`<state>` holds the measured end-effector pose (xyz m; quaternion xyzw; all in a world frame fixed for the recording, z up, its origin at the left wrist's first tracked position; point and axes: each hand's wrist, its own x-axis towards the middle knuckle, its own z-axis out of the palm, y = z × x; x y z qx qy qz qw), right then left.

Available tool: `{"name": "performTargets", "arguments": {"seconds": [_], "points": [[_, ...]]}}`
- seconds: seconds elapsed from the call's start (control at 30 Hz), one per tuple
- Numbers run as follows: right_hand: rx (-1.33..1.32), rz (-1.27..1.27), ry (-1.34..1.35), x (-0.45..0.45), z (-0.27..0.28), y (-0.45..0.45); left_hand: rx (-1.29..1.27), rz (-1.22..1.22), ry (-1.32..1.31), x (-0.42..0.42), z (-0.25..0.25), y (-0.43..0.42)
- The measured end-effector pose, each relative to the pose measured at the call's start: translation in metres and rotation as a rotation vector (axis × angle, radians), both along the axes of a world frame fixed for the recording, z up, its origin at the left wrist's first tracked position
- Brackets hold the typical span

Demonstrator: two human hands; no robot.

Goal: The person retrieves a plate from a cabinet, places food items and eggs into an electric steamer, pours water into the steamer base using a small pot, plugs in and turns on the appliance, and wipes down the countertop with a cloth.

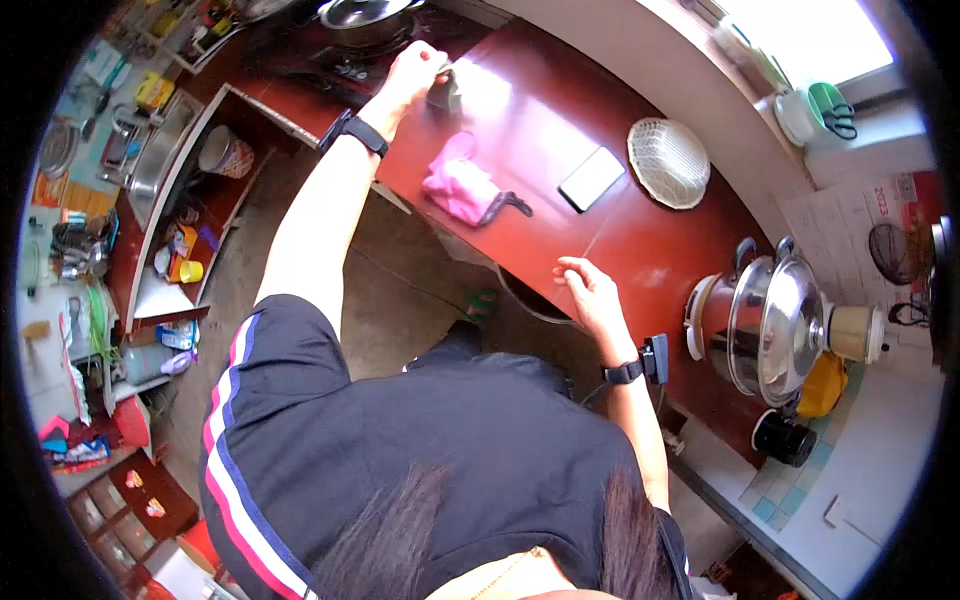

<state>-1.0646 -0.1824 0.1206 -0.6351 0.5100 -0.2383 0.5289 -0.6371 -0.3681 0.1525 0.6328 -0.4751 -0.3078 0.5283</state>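
Note:
My left hand [412, 80] reaches to the far left of the red table [640, 245], its fingers closed on the top of a small dark green object [446, 92] whose details are blurred. Over the table's near edge is my right hand [590, 292], fingers loosely bent and apart, nothing seen in them. Between the hands lies a pink cloth item [462, 182] with a dark trim and loop. A phone [592, 180] with a bright screen lies flat to its right, beside a pale woven basket [669, 163].
A steel pot [778, 325] with a lid stands at the right. Another lidded pan [362, 12] sits on the stove at the top. Green-handled scissors [840, 120] are in a cup on the windowsill. An open cabinet [222, 160] is at the left.

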Motion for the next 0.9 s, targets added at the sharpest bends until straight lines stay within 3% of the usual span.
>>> {"name": "performTargets", "arguments": {"seconds": [0.17,0.23,0.3,0.37,0.43,0.5,0.57,0.63,0.7,0.83,0.9], "points": [[-0.191,0.081,-0.091,0.082,0.053,0.007,-0.104,-0.132,0.105,-0.012,0.121,0.112],[-0.369,0.162,-0.025,0.111,0.061,0.016,-0.276,-0.307,0.050,-0.013,0.147,0.174],[-0.413,0.122,-0.134,0.140,0.045,0.022,-0.163,-0.340,0.065,-0.012,0.157,0.229],[-0.545,0.196,0.025,0.164,0.056,0.046,-0.143,-0.335,0.136,-0.022,0.158,0.277],[-0.658,0.313,0.004,0.185,0.008,0.056,-0.116,-0.291,0.117,-0.018,0.164,0.335],[-0.330,0.396,0.028,0.206,-0.004,0.089,-0.028,-0.226,0.008,-0.002,0.159,0.388],[-0.391,0.403,-0.053,0.230,-0.015,0.131,0.075,-0.156,0.007,0.018,0.153,0.437],[-0.212,0.402,-0.180,0.257,-0.027,0.169,0.091,-0.122,-0.006,0.051,0.133,0.486],[-0.211,0.401,-0.199,0.278,-0.029,0.201,0.094,-0.049,-0.239,0.082,0.116,0.537],[-0.137,0.556,-0.180,0.338,-0.016,0.225,0.188,0.227,-0.436,0.136,0.082,0.620],[-0.155,0.667,-0.062,0.387,0.012,0.241,0.161,0.358,-0.400,0.175,0.067,0.657]]}}
